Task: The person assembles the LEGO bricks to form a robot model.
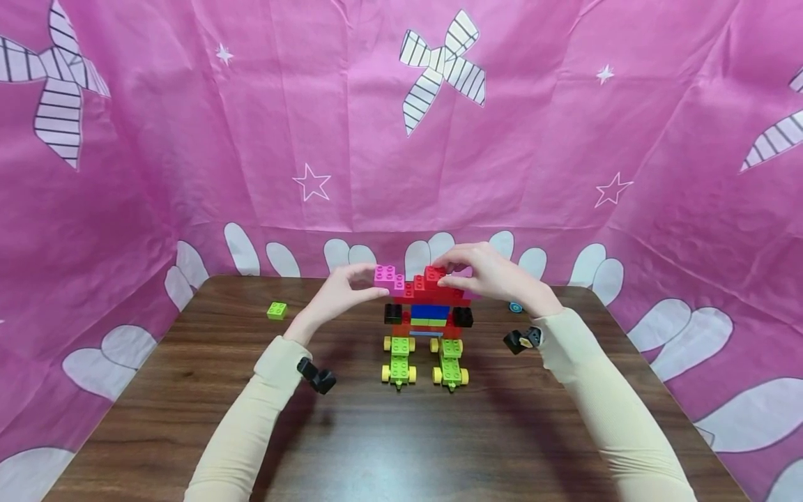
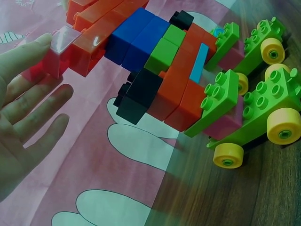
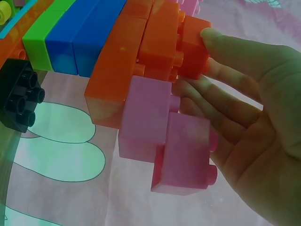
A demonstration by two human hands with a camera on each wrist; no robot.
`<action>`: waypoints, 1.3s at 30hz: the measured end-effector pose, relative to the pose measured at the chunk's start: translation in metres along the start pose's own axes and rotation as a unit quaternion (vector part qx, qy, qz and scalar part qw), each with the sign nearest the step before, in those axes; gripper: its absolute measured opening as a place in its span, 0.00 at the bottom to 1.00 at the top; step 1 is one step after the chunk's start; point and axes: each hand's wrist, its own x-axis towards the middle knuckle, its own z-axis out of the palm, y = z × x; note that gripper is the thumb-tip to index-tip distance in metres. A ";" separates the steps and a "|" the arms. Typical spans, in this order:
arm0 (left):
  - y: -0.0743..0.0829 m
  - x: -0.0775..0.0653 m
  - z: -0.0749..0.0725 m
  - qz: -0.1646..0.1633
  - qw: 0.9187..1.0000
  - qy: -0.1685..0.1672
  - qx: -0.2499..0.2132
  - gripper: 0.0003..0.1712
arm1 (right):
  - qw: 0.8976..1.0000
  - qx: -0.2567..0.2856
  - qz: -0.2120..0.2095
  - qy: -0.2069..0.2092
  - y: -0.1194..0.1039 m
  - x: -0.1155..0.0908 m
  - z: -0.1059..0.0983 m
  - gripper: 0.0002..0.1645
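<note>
A figure of toy building bricks stands upright at the middle of the table, with blue bricks [image 1: 430, 313] in its body and black bricks [image 1: 393, 314] at both sides. Two green wheeled bases [image 1: 399, 364] with yellow wheels carry it. My left hand [image 1: 335, 296] pinches the stepped pink bricks [image 1: 385, 275] at its upper left, thumb in front. On top, my right hand [image 1: 492, 273] grips a red brick [image 3: 194, 47] between thumb and fingers. More pink bricks [image 3: 187, 153] jut out at the upper right, beside the right palm and partly hidden in the head view.
A loose green brick [image 1: 277, 310] lies at the table's back left. Behind the right forearm is a small blue round piece [image 1: 515, 307]. A pink patterned cloth [image 1: 376, 139] hangs round the back and sides of the brown wooden table [image 1: 188, 404].
</note>
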 end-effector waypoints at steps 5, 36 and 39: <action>0.001 -0.001 0.000 -0.007 1.000 0.000 -0.005 0.28 | 1.000 0.010 0.007 0.000 -0.001 0.001 -0.001 0.18; -0.001 0.000 0.000 -0.006 1.000 -0.002 0.003 0.28 | 0.999 -0.030 -0.002 -0.023 -0.004 0.005 -0.004 0.17; -0.001 0.001 0.001 -0.010 1.000 -0.003 0.005 0.29 | 0.999 -0.033 -0.003 -0.022 -0.005 0.005 -0.003 0.17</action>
